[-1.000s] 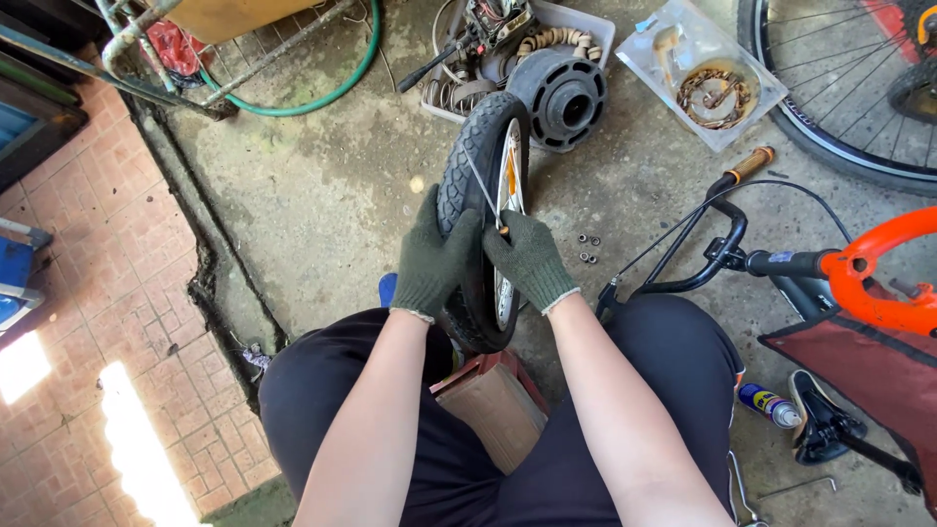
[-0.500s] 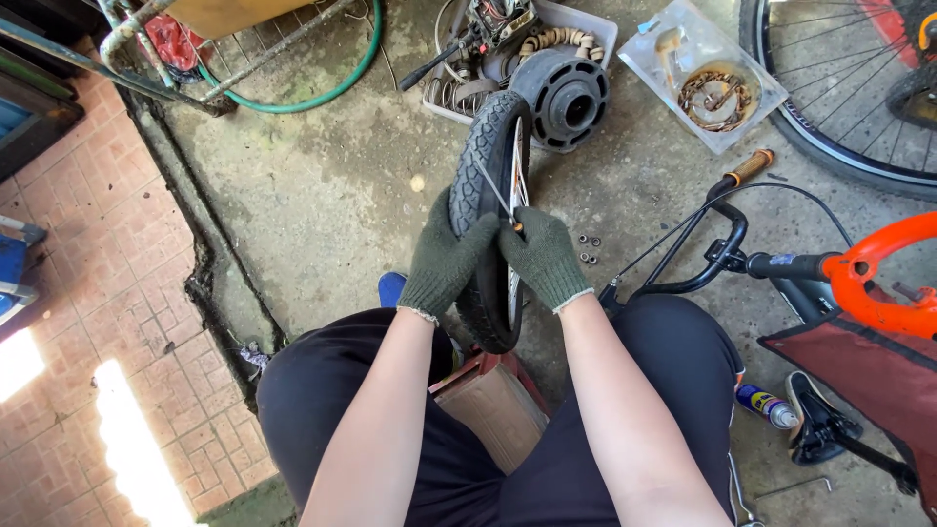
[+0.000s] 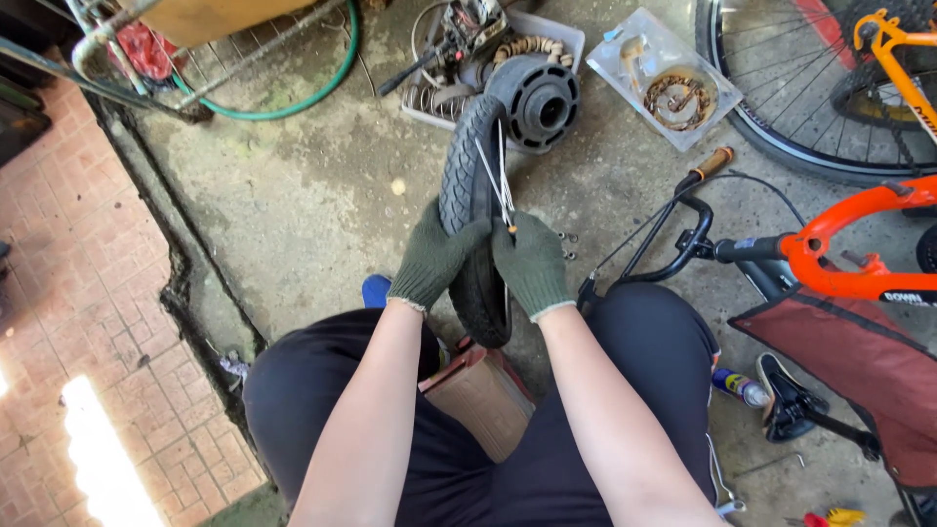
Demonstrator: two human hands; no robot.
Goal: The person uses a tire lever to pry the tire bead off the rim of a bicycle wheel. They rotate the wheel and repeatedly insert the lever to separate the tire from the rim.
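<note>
left hand point(image 3: 434, 259), right hand point(image 3: 532, 263), grip seemingly clamping upright tyre point(image 3: 473, 229)

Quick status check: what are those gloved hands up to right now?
Left hand grips small tyre, upright between the knees. Right hand pinches thin spokes at its rim. Nothing in the way.

The small wheel point(image 3: 475, 220) stands upright on the floor between the person's knees; the left hand point(image 3: 434, 259) lies on its left side, the right hand point(image 3: 532, 263) on its right; beyond it rests a hub point(image 3: 537, 98), with 1 tray point(image 3: 561, 29) behind and another tray point(image 3: 664, 78) to the right; a bicycle frame point(image 3: 839, 239) lies right; a hose point(image 3: 293, 98) lies left.
</note>
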